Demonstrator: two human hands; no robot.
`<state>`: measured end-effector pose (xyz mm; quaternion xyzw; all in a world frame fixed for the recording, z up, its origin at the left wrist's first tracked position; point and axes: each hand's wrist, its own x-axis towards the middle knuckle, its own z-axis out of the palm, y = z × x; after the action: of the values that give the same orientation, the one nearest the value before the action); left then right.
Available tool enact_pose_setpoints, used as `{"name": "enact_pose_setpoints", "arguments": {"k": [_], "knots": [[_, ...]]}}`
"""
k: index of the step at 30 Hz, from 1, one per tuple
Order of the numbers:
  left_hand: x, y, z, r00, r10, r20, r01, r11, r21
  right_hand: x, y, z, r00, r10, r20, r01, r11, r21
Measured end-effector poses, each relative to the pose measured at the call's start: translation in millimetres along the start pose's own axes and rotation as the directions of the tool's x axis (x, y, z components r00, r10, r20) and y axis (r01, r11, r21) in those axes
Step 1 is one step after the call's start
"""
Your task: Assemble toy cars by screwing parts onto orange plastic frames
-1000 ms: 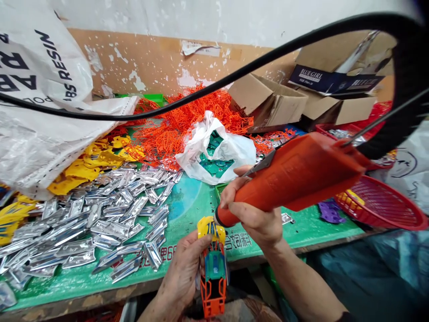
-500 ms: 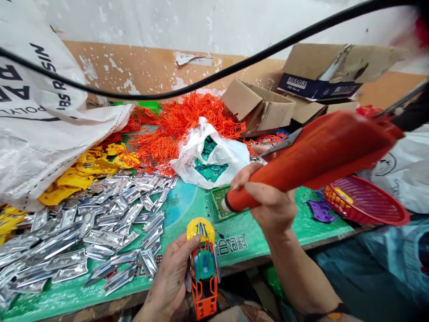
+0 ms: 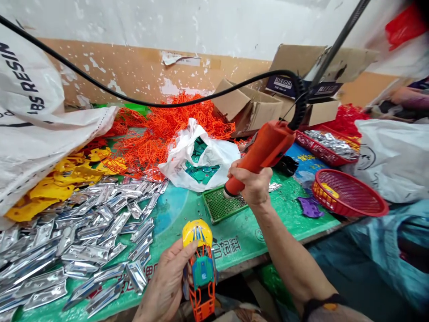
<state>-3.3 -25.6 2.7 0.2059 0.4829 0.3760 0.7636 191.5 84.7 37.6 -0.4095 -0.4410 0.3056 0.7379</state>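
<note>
Close to the table's front edge, my left hand [image 3: 167,273] is closed around a toy car body [image 3: 202,273] with a yellow front, a teal middle piece and an orange frame. The thumb lies along its yellow part. My right hand [image 3: 254,183] grips a red electric screwdriver [image 3: 264,145], tilted with its pale tip down. That tip is over a green mesh basket [image 3: 217,203] holding small metal pieces, probably screws. Whether it touches them I cannot tell. Behind the basket is a white plastic bag [image 3: 170,167] with teal parts [image 3: 203,173] inside.
Silvery parts [image 3: 94,237] cover the table's left side, beside yellow parts [image 3: 63,179]. A heap of orange frames [image 3: 181,114] lies behind. A red basket [image 3: 355,197] and a purple part [image 3: 310,207] are at right. A black cable [image 3: 134,99] crosses overhead; cardboard boxes [image 3: 264,107] stand behind.
My right hand has carried the screwdriver farther from me, its tip lowering over the green basket. The view has shifted somewhat to the right. My left hand still holds the toy car body.
</note>
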Motion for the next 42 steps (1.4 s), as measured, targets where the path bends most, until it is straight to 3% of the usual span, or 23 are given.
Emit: {"name": "enact_pose_setpoints", "arguments": {"k": [9,24,36,42], "knots": [[8,-10,-10.3,1.0,-0.015,-0.025,0.016,0.999,0.028,-3,-2,-10,1.0,0.019,0.02,-0.018,0.998,-0.061],[9,-10,-5.4,0.999,-0.047,-0.004,0.047,0.999,-0.021,-10,0,-10,0.997,0.069,0.025,-0.068,0.997,-0.026],[9,-8,-0.3,0.999,-0.046,-0.006,0.046,0.997,-0.063,-12,3,-12,0.998,0.043,0.036,-0.04,0.996,-0.078],[12,-8,0.2,0.999,-0.035,-0.037,0.032,0.997,-0.068,-8,-13,-12,0.998,0.053,0.041,-0.053,0.999,0.0]]}}
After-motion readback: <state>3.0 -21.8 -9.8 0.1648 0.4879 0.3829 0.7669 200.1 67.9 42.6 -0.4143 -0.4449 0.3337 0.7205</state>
